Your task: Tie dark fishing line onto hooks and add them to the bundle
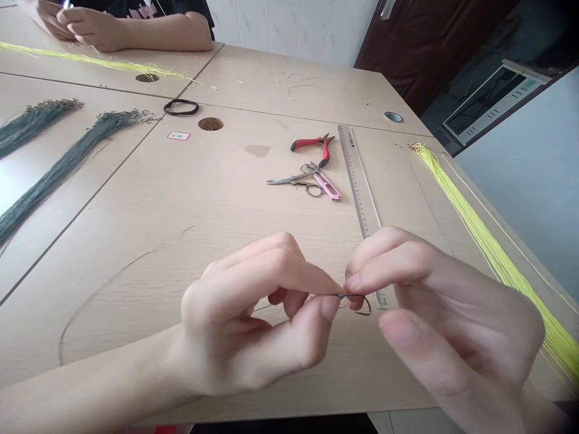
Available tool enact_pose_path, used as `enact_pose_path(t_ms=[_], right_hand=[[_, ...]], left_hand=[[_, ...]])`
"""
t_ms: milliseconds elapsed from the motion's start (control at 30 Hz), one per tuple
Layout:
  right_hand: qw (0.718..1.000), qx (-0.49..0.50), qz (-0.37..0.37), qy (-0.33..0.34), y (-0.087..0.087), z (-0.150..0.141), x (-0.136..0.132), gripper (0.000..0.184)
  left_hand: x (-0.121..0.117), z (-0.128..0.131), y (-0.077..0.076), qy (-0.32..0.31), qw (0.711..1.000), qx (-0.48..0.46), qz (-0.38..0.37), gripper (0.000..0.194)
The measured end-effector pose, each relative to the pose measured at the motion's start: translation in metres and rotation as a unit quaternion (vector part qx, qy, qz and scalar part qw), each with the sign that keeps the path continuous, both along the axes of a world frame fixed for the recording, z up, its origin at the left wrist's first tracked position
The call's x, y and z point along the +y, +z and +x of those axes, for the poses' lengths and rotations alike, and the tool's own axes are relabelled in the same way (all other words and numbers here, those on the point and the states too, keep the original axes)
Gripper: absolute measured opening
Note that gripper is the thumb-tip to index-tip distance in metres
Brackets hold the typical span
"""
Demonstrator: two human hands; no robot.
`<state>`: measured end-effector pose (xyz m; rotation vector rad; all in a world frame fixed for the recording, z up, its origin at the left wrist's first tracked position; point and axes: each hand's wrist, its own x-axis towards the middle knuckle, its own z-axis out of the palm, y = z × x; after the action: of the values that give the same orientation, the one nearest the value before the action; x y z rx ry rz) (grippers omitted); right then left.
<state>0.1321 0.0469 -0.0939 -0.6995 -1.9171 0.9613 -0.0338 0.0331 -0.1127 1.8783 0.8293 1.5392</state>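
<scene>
Light wood desks (289, 84) pushed together, white tiled wall (289, 24) and dark brown door (429, 54) at far right.

Head view: left hand (244, 319) and right hand (452, 319) work just above the near desk edge, centre-right. Thin dark cord (357, 301) sits between them, with a small bent loop at its right end, held in the air above the desk. Left thumb (328, 307) and forefinger (312, 280) closed on the cord, other fingers curled. Right forefinger (357, 280) at the loop, right thumb (398, 328) spread well off it; can't tell if the right hand is gripping.

Beyond the hands: steel ruler (357, 181) lying far-to-near, its near end just under the right hand. Left of it, pink thread snips (328, 187) overlap small scissors (294, 178); red-handled pliers (316, 147) just farther. Yellow cord bundle (497, 259) at right, dark green cord bundles (67, 157) at left, black cord coil (181, 107) far left of centre. Co-worker's hands (85, 27) at far left, beyond a yellow strand bundle (90, 60).
</scene>
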Motion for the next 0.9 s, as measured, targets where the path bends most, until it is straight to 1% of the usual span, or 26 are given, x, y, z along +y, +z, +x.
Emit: enact_pose_path(t_ms=[67,200,333,500,567,700,900], right_hand=[[1.0,0.0,0.002,0.01,0.0013,0.0007,0.0,0.013],[0.999,-0.024,0.035,0.007,0.0015,0.0023,0.0022,0.02],[0.996,-0.04,0.08,0.008,-0.0001,0.005,0.0047,0.019],[0.99,-0.083,0.114,0.004,0.0003,0.0086,0.005,0.023],[0.989,-0.085,0.118,-0.001,0.0011,0.0077,0.0051,0.024],[0.993,-0.047,0.105,-0.011,0.0021,0.0038,0.0062,0.022],[0.993,-0.06,0.097,0.018,-0.0002,0.0066,0.0058,0.019]], left_hand=[[0.0002,-0.0002,-0.001,-0.003,1.0,0.004,0.002,0.016],[-0.0002,-0.0003,-0.0017,-0.006,1.0,0.001,-0.008,0.017],[-0.0009,-0.002,0.0016,-0.018,1.0,0.004,-0.017,0.017],[-0.002,-0.0045,0.0055,-0.015,0.999,0.027,-0.033,0.016],[-0.0026,-0.0043,0.0058,-0.01,0.999,0.021,-0.027,0.016],[-0.003,-0.0032,0.0055,0.001,1.0,0.011,-0.023,0.016],[-0.0011,-0.0028,0.0069,-0.009,0.999,0.026,-0.025,0.017]])
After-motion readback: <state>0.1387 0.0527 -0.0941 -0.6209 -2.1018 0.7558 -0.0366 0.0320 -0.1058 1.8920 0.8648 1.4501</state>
